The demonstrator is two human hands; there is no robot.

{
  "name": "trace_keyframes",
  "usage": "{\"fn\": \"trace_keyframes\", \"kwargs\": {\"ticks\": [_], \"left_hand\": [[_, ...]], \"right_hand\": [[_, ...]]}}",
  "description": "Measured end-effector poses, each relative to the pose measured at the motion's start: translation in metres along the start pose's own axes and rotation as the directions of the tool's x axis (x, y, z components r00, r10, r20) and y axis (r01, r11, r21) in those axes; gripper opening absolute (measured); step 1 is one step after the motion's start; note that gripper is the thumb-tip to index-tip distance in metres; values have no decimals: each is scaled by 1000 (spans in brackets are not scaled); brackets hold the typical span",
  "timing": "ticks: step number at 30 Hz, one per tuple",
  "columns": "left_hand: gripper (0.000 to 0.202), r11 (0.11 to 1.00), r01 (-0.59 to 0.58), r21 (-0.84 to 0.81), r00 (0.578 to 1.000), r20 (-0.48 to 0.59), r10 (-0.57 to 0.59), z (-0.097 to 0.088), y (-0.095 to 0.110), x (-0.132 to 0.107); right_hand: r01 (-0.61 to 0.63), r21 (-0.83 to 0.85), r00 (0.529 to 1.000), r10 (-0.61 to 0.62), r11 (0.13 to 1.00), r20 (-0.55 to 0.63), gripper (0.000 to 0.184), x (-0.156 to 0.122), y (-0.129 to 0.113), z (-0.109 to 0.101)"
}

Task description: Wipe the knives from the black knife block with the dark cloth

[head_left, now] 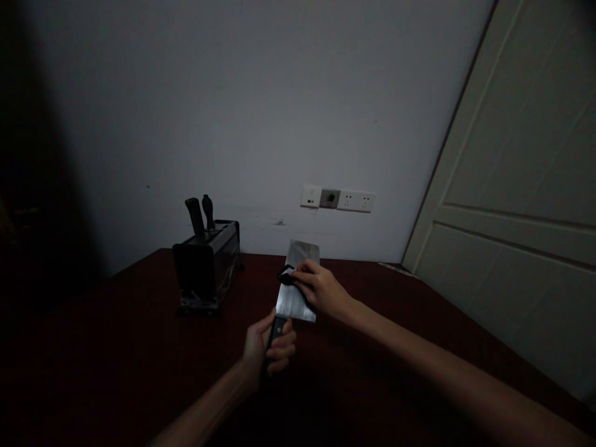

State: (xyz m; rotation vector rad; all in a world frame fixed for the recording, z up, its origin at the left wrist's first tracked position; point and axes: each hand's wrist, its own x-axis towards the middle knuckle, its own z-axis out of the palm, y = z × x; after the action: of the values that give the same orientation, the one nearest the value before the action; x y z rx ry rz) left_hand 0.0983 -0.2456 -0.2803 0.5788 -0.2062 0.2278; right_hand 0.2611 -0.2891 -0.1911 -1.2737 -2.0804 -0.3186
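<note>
A cleaver (291, 302) with a wide, square metal blade and a black riveted handle is held up over the table, its blade pointing away from me. My left hand (266, 346) is wrapped around the handle. My right hand (321, 287) pinches a black cloth (285, 277) with a pale patch showing near the fingertips. That cloth lies against the flat of the blade, about halfway along it. Part of the cloth is hidden under my right fingers.
On the dark red table (363, 360) a black and metal knife block (212, 264) stands to the left, with two black handles sticking out. Behind the table is a pale wall with power sockets (356, 201). A white panelled door (507, 205) borders the right side.
</note>
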Motion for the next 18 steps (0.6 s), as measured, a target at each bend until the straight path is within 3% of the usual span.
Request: {"fn": "trace_keyframes", "kwargs": {"ticks": [3,5,9,13,15,18], "left_hand": [[28,1000,-6,4,1000,3,6,-2,0,0],[29,1000,3,6,1000,-2,-3,-1,0,1],[32,999,42,16,999,9,-42,1,-1,1],[35,998,56,27,998,14,-56,0,-2,1],[36,998,52,26,999,5,-52,-2,-2,1],[35,1000,24,19,1000,-11,-23,-4,2,1]], "right_hand": [[68,51,990,-74,996,123,24,-11,-21,9],[59,35,991,-63,998,118,25,-8,-20,10],[-52,-79,997,47,996,-63,22,23,22,-2],[-179,-118,960,147,977,-237,20,46,62,-8],[-189,-89,945,157,978,-288,19,43,63,-4],[-155,-2,945,148,988,-292,21,20,40,11]]}}
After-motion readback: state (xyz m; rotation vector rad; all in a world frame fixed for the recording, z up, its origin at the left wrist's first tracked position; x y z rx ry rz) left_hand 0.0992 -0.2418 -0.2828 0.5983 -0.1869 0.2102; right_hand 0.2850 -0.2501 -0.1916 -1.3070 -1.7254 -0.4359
